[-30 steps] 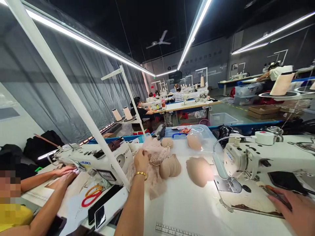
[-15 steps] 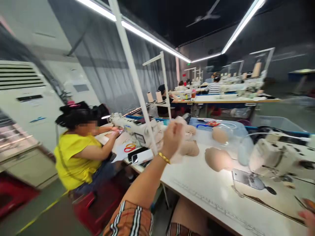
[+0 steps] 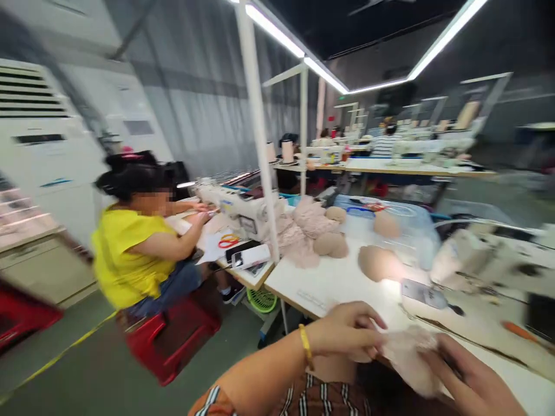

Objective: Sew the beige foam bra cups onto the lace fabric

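Observation:
My left hand (image 3: 349, 334), with a gold bracelet on the wrist, pinches one end of a beige lace fabric piece (image 3: 407, 358) close to my lap at the table's near edge. My right hand (image 3: 472, 378) grips the other side of the same piece from the lower right. Farther out on the white table (image 3: 342, 283) lie a heap of beige lace pieces (image 3: 303, 231) and several beige moulded cups (image 3: 377, 263). My sewing machine (image 3: 481, 254) stands blurred at the right.
A person in a yellow top sits on a red stool (image 3: 173, 338) at the neighbouring sewing machine (image 3: 236, 208) to the left. A slanted white pole (image 3: 260, 133) rises from the table. A phone (image 3: 243, 251) and red scissors (image 3: 228, 241) lie there. More workers sit behind.
My left hand came off the lace heap and drew back to my lap with a fabric piece. My right hand left the machine bed and joined it. My view swung left.

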The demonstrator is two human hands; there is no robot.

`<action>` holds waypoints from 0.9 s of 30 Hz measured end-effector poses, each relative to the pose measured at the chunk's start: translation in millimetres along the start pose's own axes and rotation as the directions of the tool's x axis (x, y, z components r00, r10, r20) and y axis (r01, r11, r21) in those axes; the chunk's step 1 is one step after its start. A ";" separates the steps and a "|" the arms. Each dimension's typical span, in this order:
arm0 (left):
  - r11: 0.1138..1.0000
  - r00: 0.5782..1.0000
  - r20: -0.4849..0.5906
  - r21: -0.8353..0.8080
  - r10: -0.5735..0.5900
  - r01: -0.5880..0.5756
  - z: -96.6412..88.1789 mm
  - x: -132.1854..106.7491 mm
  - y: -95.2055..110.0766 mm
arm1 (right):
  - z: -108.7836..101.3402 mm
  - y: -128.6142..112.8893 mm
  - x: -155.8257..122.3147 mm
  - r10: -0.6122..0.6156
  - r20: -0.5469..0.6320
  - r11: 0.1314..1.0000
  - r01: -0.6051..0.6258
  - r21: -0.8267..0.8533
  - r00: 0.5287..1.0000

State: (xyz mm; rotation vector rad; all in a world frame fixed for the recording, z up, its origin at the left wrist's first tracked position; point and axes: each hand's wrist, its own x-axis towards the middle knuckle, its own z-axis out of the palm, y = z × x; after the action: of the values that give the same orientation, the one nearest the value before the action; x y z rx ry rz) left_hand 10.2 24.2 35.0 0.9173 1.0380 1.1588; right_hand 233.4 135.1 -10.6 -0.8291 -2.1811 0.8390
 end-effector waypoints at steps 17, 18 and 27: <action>0.999 0.987 0.154 0.004 -0.039 0.039 -11.6 98.7 25.2 | -9.6 -21.6 38.2 -0.334 -0.033 0.707 0.228 -0.669 0.942; 0.999 0.985 0.166 0.012 -0.040 0.038 -8.6 101.7 24.1 | -7.5 -17.9 40.9 -0.349 -0.036 0.688 0.230 -0.688 0.936; 0.923 0.992 0.107 0.384 -0.065 0.019 -24.8 105.2 60.5 | -27.0 11.9 33.0 -0.230 -0.125 0.816 0.121 -0.565 0.965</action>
State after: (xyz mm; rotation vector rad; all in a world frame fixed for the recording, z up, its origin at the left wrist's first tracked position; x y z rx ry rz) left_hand -20.6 139.2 69.1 1.2482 1.2037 0.8667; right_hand 237.8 175.2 7.6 -0.9092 -2.3072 0.0086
